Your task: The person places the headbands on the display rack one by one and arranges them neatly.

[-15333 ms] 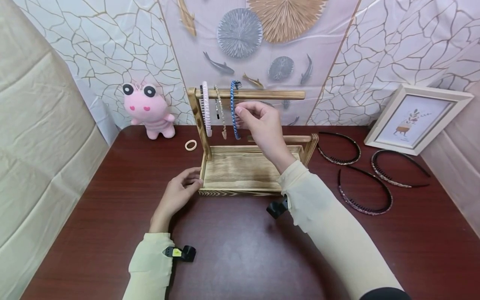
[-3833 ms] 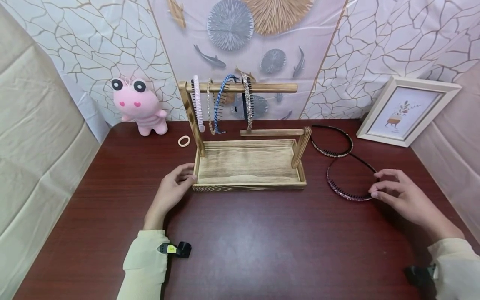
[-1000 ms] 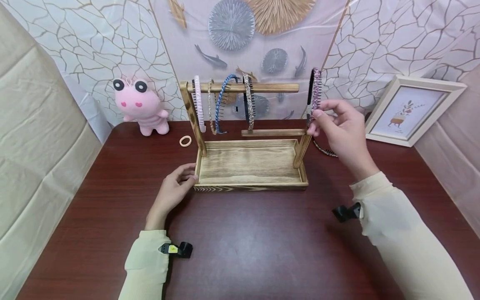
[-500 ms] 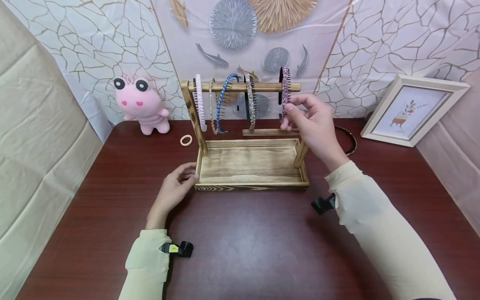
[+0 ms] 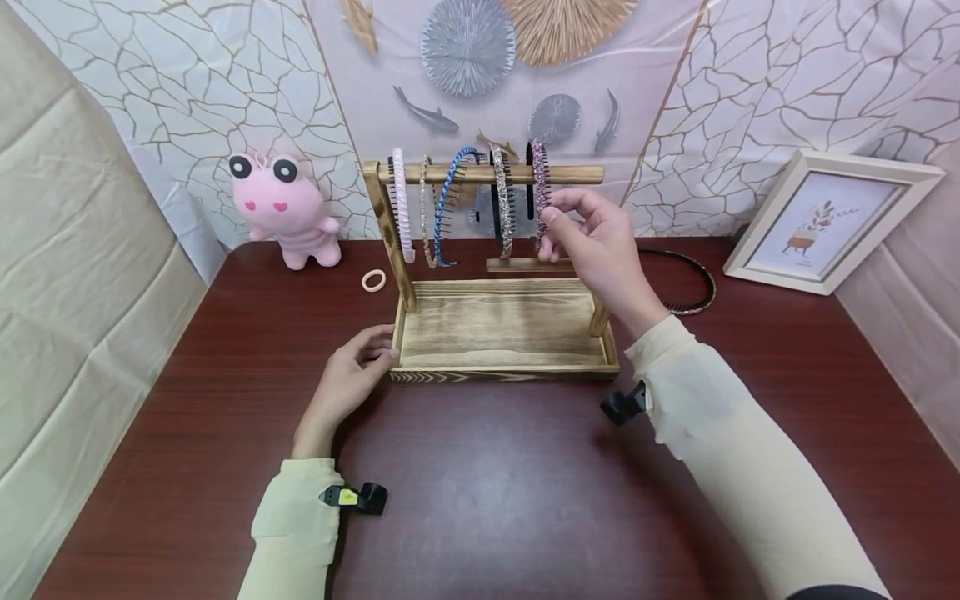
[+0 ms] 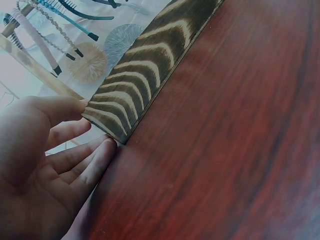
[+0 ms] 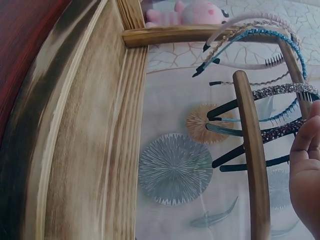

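Note:
My right hand (image 5: 596, 237) pinches a pink-purple glittery headband (image 5: 540, 192) between thumb and fingers. This headband hangs over the upper bar of a wooden rack (image 5: 510, 371), right of a silver glittery headband (image 5: 502, 204). Farther left on that bar are a blue headband (image 5: 447, 200), a thin beaded headband (image 5: 425, 212) and a pale pink headband (image 5: 402, 204). My left hand (image 5: 348, 383) holds the rack's tray at its front left corner. In the left wrist view, its fingertips (image 6: 110, 142) lie against the corner of the striped wooden wall.
Behind my right forearm, a black headband (image 5: 708, 287) lies on the dark red table (image 5: 480, 500). A framed picture (image 5: 832, 221) stands at right. A pink plush toy (image 5: 285, 208) and a small pale ring (image 5: 373, 281) are at left. The rack has a lower bar (image 5: 528, 265).
My right hand has lifted the pink-purple headband from the table, brought it over the upper bar and slid it left beside the silver one. My left hand stays at the tray corner.

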The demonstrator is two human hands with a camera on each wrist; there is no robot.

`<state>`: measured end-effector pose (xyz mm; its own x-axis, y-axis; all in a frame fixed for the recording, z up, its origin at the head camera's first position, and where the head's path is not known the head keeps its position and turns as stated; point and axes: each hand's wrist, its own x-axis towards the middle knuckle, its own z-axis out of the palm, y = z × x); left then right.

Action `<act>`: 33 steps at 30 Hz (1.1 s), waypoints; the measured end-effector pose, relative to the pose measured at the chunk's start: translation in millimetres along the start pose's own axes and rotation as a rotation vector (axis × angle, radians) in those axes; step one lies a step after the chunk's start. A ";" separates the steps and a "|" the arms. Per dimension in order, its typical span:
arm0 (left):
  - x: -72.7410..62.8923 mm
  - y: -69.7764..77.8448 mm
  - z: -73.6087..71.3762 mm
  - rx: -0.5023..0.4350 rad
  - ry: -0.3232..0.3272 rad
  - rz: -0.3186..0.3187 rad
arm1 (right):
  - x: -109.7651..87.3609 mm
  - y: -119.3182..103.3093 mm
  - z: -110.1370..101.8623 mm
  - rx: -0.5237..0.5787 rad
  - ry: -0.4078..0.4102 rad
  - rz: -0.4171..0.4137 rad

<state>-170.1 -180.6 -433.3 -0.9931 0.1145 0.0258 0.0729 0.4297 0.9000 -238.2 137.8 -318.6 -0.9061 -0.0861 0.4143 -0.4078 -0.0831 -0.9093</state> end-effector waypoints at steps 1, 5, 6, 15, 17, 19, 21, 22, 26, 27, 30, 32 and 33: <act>2.2 -5.6 0.6 0.003 0.002 -0.001 | 0.4 0.9 0.6 0.006 0.002 0.002; 7.9 -22.6 1.5 0.000 0.007 0.001 | 0.9 3.0 1.9 0.016 0.014 0.037; 8.2 -23.9 1.4 -0.002 0.006 0.003 | 1.0 3.1 2.0 0.010 0.018 0.043; 9.5 -24.9 0.1 -0.011 0.005 0.013 | 0.6 1.9 0.4 -0.043 0.025 0.045; 9.6 -25.0 0.1 -0.010 0.005 0.013 | 0.3 1.7 0.0 -0.047 0.022 0.041; 9.6 -25.2 -0.1 -0.011 0.004 0.012 | 0.1 1.5 -0.6 -0.033 0.017 0.041; 9.5 -25.6 -0.4 -0.011 0.004 0.011 | -0.4 0.9 -1.6 -0.019 0.009 0.045; 9.4 -25.8 -0.5 -0.011 0.004 0.010 | -0.8 0.6 -2.6 -0.016 0.006 0.045; 8.7 -25.5 -0.2 -0.006 0.004 0.008 | -4.3 -1.9 -10.6 -0.032 -0.003 0.049; 8.4 -24.7 0.0 -0.004 0.004 0.007 | -5.4 -2.7 -13.6 -0.034 -0.001 0.050; 6.6 -18.3 0.4 -0.003 0.000 0.000 | -9.5 -6.2 -25.2 -0.036 0.013 0.048; 3.8 -10.1 0.0 -0.002 -0.004 -0.002 | -12.7 -9.0 -34.8 -0.034 0.033 0.042; 2.2 -5.3 -0.3 -0.002 -0.007 -0.003 | -14.6 -10.4 -40.3 -0.038 0.043 0.036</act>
<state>-172.7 -183.0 -437.9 -0.9926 0.1197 0.0203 0.0701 0.4284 0.9009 -225.3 179.9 -316.8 -0.9239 -0.0453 0.3800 -0.3783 -0.0430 -0.9247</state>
